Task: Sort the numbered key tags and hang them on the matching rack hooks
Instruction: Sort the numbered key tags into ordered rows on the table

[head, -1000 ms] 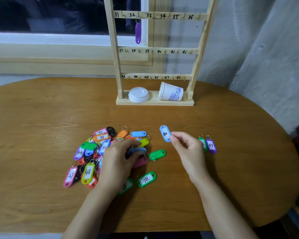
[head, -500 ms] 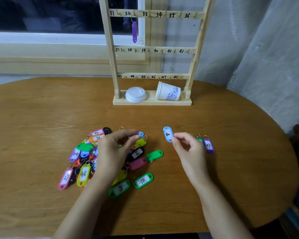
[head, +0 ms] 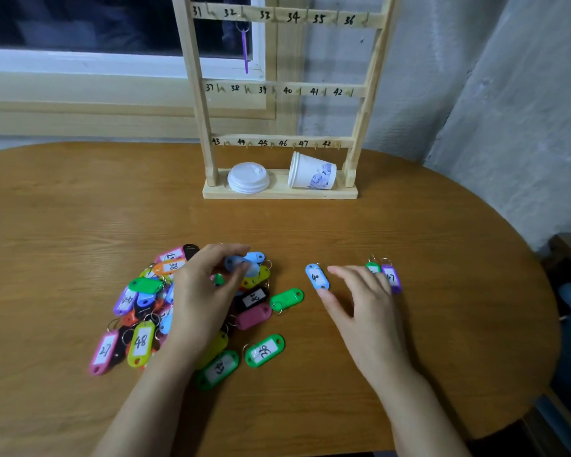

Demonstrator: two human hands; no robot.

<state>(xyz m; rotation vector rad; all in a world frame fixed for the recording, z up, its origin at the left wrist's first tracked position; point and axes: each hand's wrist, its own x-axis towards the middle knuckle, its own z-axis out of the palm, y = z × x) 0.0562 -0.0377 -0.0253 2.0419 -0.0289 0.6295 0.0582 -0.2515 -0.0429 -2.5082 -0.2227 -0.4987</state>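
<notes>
Beneath the left hand [head: 205, 291], which pinches a blue tag [head: 239, 263], tangled rings [head: 152, 318] in the heap [head: 142, 341] may snag and drag neighbours; the right hand [head: 360, 298] is spread, empty.

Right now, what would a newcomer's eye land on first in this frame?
The bright heap of key tags on the table, left of centre, draws the eye first, with the left hand pinching a blue tag above it. Behind stands the numbered wooden rack, almost bare: one purple tag hangs by 32. The right hand is open beside a light blue tag.
</notes>
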